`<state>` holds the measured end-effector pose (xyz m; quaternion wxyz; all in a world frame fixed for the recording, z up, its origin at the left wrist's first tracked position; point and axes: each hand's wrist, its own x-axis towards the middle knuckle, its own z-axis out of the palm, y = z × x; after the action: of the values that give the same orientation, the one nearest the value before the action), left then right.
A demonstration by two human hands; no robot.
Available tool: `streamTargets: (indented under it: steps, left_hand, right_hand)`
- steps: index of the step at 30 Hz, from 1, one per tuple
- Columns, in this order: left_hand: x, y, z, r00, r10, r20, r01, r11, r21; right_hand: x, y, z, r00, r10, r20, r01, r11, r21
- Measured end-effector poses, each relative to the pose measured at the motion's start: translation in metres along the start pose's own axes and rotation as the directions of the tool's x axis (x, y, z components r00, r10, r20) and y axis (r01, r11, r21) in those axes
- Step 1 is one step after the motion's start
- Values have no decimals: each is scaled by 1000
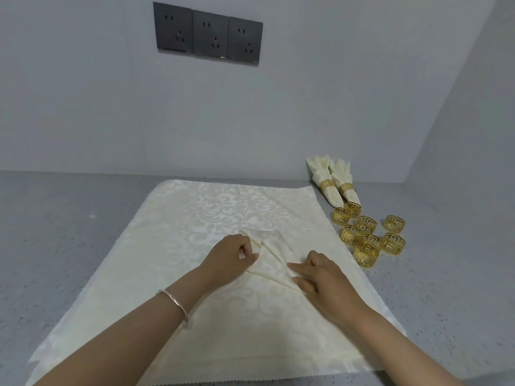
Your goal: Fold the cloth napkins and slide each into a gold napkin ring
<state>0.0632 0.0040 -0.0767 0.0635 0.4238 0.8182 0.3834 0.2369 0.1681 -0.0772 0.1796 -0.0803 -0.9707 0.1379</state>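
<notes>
— Lie of the folded napkin (271, 256)?
— Slantwise on the spread cloth (195, 218), mid-bench (69, 218). Long axis far-left to near-right, pleat tips fanned at the far end, narrow end toward the right hand (320, 274).
— Anything hidden?
— Narrow tip under the right palm, left edge behind the left hand (231, 257) (bracelet (178, 305) on that wrist).
— Hands?
— Left: fingers curled, pinching the left fold. Right: fingers nearly straight, spread, pressing flat on the pleats.
— Elsewhere?
— Two finished napkins (323, 174) far right, flared ends toward the wall; loose gold rings (365, 232) clustered just in front.
</notes>
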Motion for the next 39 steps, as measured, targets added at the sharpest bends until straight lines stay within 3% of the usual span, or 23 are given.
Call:
streamTargets:
  steps: [6,9,11,16,21,23,27,33,35,36,38,39]
  left_hand:
    - [-5,-3,5,989,126,-77,-110,976,189]
    - [-1,-4,6,935,344,90,-352,860,370]
    - [-1,-6,8,917,339,209,-396,830,393]
    - [-4,-12,4,933,223,282,-299,916,266]
    - [-5,-13,5,942,172,288,-234,952,198]
    - [-4,-13,5,945,150,291,-211,959,189]
    - [-4,-10,4,945,97,314,-162,969,187]
    - [-11,3,0,944,42,326,-96,984,151]
    - [-14,10,-8,961,70,268,-102,989,107]
    - [-17,13,-13,970,107,219,-132,986,105]
    - [-21,20,-28,973,209,103,-221,967,130]
    - [-23,24,-35,963,264,53,-269,951,152]
  right_hand:
    - [3,2,-3,995,-57,80,61,997,-45]
    - [3,1,-4,991,-28,130,34,998,-47]
    - [4,0,-4,990,-25,140,33,998,-55]
    - [7,0,-1,990,-91,111,108,982,-154]
    - [13,-14,-5,978,-142,154,177,954,-244]
    - [14,-20,0,984,-145,102,169,939,-299]
    - [22,-35,19,994,-107,-14,86,871,-484]
    - [38,-50,24,996,7,-93,-54,858,-511]
    - [37,-44,17,998,37,-59,-59,901,-430]
    - [37,-40,9,995,99,-24,-102,947,-304]
    - [40,-33,-9,969,243,-42,-236,963,130]
    - [43,-34,-21,936,353,-5,-326,870,371]
